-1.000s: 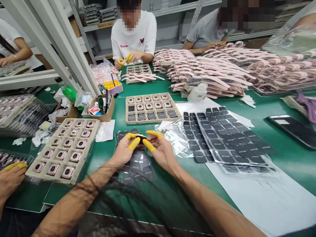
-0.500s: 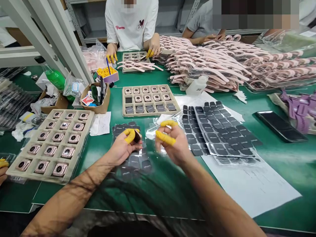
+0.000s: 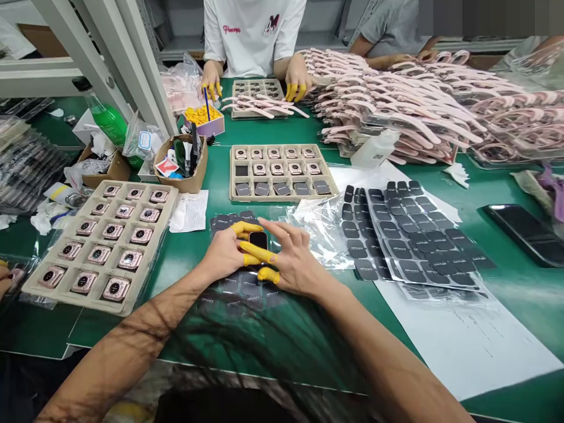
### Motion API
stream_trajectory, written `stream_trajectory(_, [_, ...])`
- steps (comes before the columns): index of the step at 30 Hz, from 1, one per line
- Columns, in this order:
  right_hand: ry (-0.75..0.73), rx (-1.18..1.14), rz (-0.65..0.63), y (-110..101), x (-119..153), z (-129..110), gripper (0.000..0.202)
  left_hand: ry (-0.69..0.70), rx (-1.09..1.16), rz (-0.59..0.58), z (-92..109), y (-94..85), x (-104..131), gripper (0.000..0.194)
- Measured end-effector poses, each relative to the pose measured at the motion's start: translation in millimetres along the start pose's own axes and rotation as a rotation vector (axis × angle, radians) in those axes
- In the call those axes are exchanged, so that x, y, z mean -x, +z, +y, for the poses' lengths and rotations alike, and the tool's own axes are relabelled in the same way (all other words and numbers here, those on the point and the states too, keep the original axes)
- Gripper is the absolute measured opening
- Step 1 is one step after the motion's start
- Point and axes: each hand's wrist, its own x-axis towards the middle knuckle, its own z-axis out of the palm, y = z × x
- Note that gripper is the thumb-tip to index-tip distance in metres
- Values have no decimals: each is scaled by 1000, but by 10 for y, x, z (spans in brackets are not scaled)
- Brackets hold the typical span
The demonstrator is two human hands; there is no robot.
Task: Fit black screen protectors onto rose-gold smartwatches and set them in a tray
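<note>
In my left hand is a small smartwatch body, its dark screen facing up; yellow finger cots cover the thumb and a fingertip. My right hand reaches over from the right with fingers stretched apart. Its yellow-covered index finger lies along the watch's near edge, and the thumb sits lower, apart from it. Beneath both hands are sheets of dark square stickers. Beyond them stands a tray with watch bodies in two rows and dark square pieces in the near row; one compartment has no watch in it.
To the left sits a larger tray of watch bodies. More sticker sheets lie right, over white paper, near a black phone. Pink straps are heaped behind. A small box and co-worker's hands are farther off.
My right hand has moved left to the watch. The watch has turned so its screen faces up. The co-worker's right-side hand opposite has shifted, and the camera view has moved slightly.
</note>
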Motion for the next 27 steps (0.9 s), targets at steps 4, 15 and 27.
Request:
stream_trajectory(4, [198,131,61,10,21,19,37,-10,42,-4,-11,-11,-20,67])
stream_trajectory(15, [283,-241,288,35,27,-365,26,22,36,133,-22,-28,-262,62])
stream_trajectory(27, [-29,-415,-48,359,116,-767,28,-44,-3,319,-31,26,-146,58])
